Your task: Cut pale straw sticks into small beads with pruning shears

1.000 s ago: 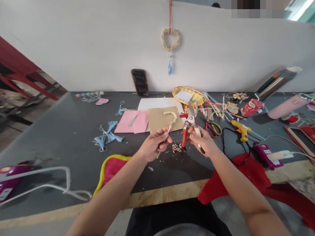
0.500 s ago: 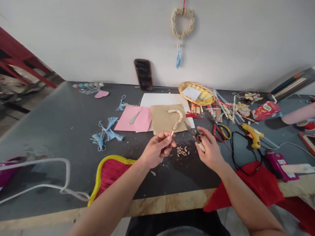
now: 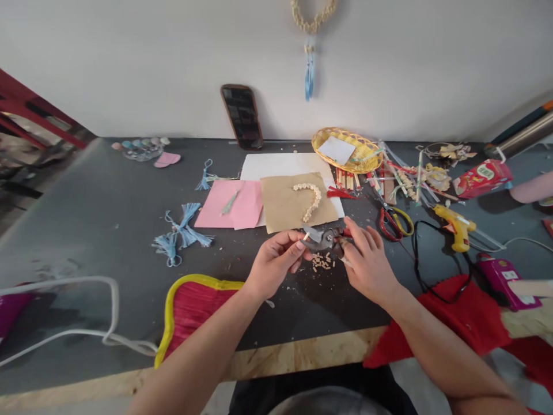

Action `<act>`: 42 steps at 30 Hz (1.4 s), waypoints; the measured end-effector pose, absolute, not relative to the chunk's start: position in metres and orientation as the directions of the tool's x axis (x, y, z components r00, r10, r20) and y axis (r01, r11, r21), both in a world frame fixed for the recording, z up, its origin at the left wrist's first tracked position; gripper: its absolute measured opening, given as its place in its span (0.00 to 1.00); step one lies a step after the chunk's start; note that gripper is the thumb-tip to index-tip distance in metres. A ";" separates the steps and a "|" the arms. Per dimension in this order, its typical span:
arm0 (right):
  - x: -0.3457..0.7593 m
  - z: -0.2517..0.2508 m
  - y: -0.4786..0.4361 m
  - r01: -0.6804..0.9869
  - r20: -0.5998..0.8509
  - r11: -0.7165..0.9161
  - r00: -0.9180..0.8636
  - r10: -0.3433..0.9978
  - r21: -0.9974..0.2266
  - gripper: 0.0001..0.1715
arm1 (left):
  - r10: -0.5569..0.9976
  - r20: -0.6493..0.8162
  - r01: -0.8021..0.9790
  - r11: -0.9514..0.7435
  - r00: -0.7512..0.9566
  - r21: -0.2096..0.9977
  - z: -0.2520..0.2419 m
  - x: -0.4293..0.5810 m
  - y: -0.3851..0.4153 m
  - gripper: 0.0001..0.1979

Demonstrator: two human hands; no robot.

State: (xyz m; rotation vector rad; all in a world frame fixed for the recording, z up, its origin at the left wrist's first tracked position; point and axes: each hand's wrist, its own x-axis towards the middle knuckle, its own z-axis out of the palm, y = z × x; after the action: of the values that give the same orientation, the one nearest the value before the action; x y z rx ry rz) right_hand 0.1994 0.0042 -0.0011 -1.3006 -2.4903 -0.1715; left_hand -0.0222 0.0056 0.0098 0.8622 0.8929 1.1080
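Note:
My left hand (image 3: 280, 259) pinches a thin pale wooden stick (image 3: 306, 237), its tip sticking up past the thumb. In my right hand (image 3: 367, 256) are pruning shears (image 3: 326, 237), blades parted around the stick's tip. Several short cut stick pieces (image 3: 322, 262) lie on the dark table just below the shears. Beyond the hands, a curved strip of pale glued pieces (image 3: 315, 202) rests on brown paper (image 3: 280, 202).
Pink paper (image 3: 211, 207) and blue tassels (image 3: 185, 222) lie to the left. A yellow basket (image 3: 367, 164), scissors (image 3: 393, 222), a yellow glue gun (image 3: 458, 225) and red cloth (image 3: 466, 323) are at right. A phone (image 3: 243, 118) leans on the wall.
The shears have moved left from beside the brown paper to the stick's tip. My left hand still pinches the stick. The whole view has shifted slightly.

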 end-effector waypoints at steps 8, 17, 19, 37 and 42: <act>0.198 -0.002 0.004 0.811 0.322 0.580 -0.531 0.784 -0.074 0.15 | 0.966 -0.157 -0.277 0.212 0.207 0.937 0.008 -0.020 0.005 0.13; 0.198 -0.002 0.004 0.804 0.328 0.590 -0.539 0.776 -0.074 0.14 | 0.957 -0.170 -0.233 0.225 0.234 0.946 0.006 -0.021 0.005 0.14; 0.198 -0.002 0.005 0.799 0.331 0.597 -0.545 0.770 -0.073 0.13 | 0.957 -0.170 -0.220 0.223 0.236 0.950 0.006 -0.021 0.005 0.14; 0.200 -0.004 0.007 0.803 0.262 0.566 -0.515 0.816 -0.185 0.37 | 0.954 -0.161 -0.230 0.221 0.252 0.948 0.010 -0.016 -0.002 0.14; 0.199 -0.002 0.007 0.821 0.251 0.548 -0.503 0.827 -0.162 0.35 | 0.954 -0.163 -0.216 0.219 0.250 0.951 0.006 -0.017 -0.006 0.12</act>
State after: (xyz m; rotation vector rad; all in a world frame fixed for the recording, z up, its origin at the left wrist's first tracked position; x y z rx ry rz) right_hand 0.1989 0.0066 -0.0015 -1.3649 -2.4890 0.0305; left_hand -0.0168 -0.0062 0.0055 0.9937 0.9525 1.0078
